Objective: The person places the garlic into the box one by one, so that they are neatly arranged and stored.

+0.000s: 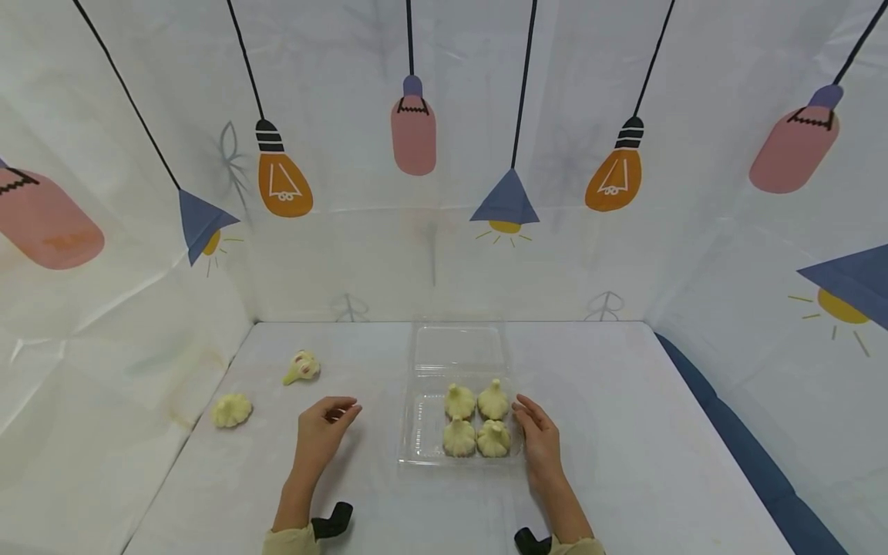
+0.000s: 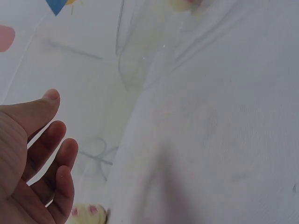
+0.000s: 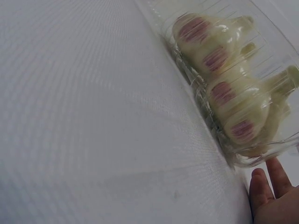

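An opened clear plastic clamshell box (image 1: pixel 423 432) lies on the white table, its lid (image 1: pixel 458 343) folded back to the far side. Several pale garlic bulbs (image 1: pixel 493 401) sit in the right part of its tray, stems up; in the right wrist view their sides (image 3: pixel 238 109) show purple patches through the plastic. My right hand (image 1: pixel 543 439) is at the box's right wall, fingertips (image 3: pixel 279 175) right at the rim. Left of the box, my left hand (image 1: pixel 322 432) hovers with loosely bent fingers and nothing in them, thumb (image 2: pixel 39 112) apart from the other fingers.
Two loose garlic bulbs lie on the table's left: one upright (image 1: pixel 232 410) near the left edge, one on its side (image 1: pixel 301 368) farther back. White sheets with printed lamps (image 1: pixel 506 200) enclose the table (image 1: pixel 624 432) at the back and sides.
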{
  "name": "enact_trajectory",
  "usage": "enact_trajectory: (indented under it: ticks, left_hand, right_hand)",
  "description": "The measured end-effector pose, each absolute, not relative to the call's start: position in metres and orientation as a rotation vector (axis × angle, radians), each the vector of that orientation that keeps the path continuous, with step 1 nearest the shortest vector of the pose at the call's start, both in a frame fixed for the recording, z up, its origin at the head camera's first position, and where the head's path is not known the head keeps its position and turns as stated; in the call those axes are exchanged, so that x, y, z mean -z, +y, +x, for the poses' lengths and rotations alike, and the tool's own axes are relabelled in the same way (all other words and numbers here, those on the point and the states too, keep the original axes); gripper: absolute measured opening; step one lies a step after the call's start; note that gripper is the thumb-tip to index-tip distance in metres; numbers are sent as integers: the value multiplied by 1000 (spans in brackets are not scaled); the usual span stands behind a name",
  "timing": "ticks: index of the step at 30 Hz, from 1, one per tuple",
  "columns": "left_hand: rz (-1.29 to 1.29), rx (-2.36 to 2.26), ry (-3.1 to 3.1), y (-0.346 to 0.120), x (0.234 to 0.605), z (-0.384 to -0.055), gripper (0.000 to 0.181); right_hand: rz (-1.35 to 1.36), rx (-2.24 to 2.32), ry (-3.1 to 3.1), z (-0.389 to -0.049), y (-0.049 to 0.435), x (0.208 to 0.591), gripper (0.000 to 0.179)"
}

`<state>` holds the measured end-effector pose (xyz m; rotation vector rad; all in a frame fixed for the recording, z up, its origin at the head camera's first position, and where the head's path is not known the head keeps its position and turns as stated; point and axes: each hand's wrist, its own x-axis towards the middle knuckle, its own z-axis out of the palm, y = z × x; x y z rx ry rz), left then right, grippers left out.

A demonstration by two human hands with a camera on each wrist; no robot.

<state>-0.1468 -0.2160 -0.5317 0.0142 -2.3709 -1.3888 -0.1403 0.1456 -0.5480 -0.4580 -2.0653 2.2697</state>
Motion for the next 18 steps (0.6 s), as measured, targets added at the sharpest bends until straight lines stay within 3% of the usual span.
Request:
enact_trajectory:
  ticks: [18]
  left_hand:
    - [236,1189,-2501,-286,531,-149,25]
  right_hand:
    - [-471,-2261,-2056,-141,146,550,38]
